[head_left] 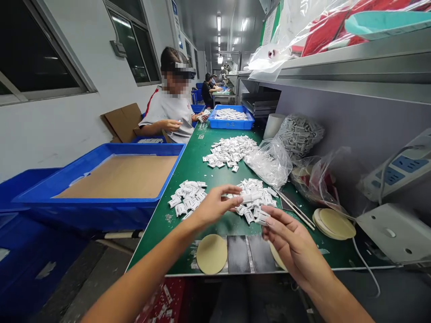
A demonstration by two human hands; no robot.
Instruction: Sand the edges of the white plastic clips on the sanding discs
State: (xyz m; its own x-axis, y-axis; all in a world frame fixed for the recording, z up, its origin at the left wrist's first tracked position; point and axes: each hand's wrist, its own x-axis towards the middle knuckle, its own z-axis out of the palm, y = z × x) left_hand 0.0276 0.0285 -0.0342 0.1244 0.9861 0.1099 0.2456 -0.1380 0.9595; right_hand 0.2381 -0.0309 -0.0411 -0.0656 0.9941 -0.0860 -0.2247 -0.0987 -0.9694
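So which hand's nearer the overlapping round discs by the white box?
Right. The right hand is just left of the discs; the left hand is farther left, past the right one.

The bare, slender left forearm [151,272] slants up and rightward to the left hand [215,205], whose thumb and fingers point right with tips close together. The bare right forearm [335,297] angles up and leftward; the right hand [292,240] bends its fingers into a fingertip pinch.
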